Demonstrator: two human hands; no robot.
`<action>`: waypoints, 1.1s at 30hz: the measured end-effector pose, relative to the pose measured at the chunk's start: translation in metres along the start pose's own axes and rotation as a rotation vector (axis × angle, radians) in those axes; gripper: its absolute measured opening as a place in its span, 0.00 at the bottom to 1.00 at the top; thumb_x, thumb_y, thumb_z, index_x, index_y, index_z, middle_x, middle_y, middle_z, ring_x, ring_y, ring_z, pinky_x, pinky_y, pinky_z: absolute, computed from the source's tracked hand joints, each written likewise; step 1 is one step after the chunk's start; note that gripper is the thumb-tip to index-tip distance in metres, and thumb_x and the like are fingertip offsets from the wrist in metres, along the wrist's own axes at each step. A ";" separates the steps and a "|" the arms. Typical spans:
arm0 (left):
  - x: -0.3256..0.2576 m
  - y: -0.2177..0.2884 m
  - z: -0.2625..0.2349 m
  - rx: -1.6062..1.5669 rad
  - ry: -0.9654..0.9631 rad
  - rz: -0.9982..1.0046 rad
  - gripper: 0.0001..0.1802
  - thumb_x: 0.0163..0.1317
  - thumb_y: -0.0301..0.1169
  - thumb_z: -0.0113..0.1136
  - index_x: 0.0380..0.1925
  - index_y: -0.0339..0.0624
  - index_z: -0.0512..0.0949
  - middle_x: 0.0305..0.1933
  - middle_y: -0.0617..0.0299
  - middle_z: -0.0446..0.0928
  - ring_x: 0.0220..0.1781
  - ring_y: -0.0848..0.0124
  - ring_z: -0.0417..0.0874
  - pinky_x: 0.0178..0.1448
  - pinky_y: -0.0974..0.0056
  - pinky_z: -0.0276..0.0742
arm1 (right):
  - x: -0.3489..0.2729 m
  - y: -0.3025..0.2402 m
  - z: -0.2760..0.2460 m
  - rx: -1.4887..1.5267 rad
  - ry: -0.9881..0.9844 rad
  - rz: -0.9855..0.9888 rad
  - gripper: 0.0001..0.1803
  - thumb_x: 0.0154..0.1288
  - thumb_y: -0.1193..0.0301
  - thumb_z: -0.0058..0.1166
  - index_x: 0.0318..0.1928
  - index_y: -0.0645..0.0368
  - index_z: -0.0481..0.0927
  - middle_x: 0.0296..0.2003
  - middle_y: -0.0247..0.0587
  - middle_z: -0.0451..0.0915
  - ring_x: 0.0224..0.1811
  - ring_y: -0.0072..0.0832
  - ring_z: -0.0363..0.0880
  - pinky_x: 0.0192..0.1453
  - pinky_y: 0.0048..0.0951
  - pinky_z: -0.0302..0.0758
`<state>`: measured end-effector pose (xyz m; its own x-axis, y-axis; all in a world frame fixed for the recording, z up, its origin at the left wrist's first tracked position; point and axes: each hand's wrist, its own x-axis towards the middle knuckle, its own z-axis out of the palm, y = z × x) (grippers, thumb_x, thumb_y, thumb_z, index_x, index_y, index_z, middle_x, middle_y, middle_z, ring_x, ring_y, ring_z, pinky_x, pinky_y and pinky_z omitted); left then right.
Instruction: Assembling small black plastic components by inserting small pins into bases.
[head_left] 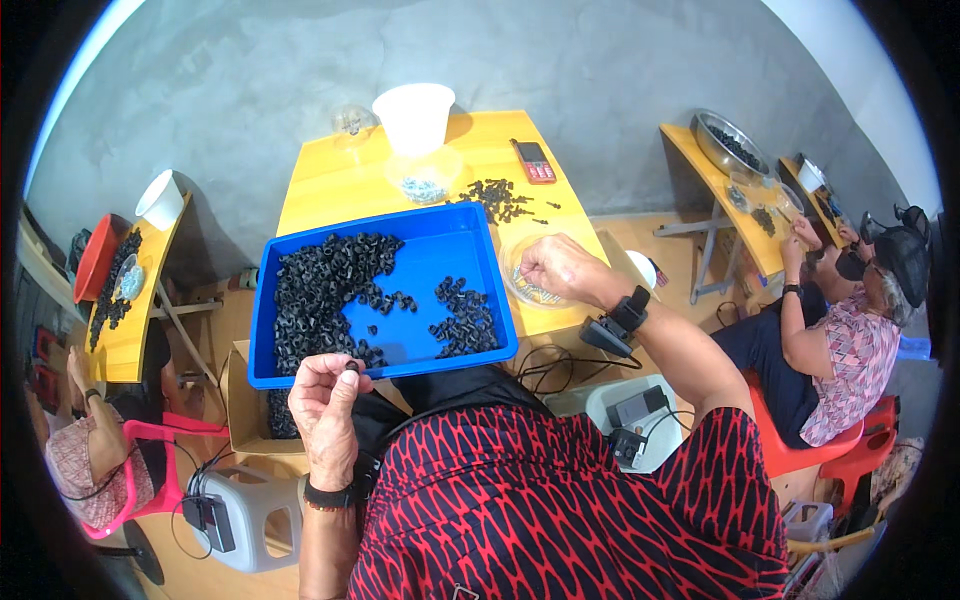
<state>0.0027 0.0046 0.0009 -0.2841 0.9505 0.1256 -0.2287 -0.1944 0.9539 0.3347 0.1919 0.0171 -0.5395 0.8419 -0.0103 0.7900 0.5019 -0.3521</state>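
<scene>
My left hand [325, 405] is at the near left edge of a blue tray [440, 245], pinching a small black part [352, 367] between thumb and fingertips. Inside the tray lie a large heap of similar black ring-like parts [320, 290] on the left and a smaller pile [465, 325] on the right. Just right of the tray, my right hand [562, 268] reaches over a clear shallow bowl [512, 282] with small pale slender pieces in it. Its fingers are pressed together; whatever they may hold is hidden.
Beyond the tray, the yellow table [325, 185] bears a white bucket [414, 120], a clear tub [425, 175] of small pale-blue pieces, loose black parts [495, 200] and a red-and-black phone [533, 162]. A cardboard box [250, 420] stands below left. Co-workers sit at side tables.
</scene>
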 end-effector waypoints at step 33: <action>-0.001 0.005 0.001 -0.107 -0.033 -0.029 0.09 0.65 0.23 0.64 0.44 0.35 0.78 0.39 0.56 0.83 0.34 0.72 0.83 0.43 0.66 0.82 | -0.035 -0.088 -0.023 0.464 0.291 -0.269 0.04 0.58 0.79 0.66 0.33 0.63 0.82 0.30 0.35 0.83 0.31 0.21 0.80 0.34 0.25 0.75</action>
<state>0.0034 0.0026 0.0057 -0.2454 0.9633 0.1088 -0.3350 -0.1896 0.9229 0.2901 0.1228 0.0697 -0.5489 0.7500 0.3691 0.3921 0.6210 -0.6787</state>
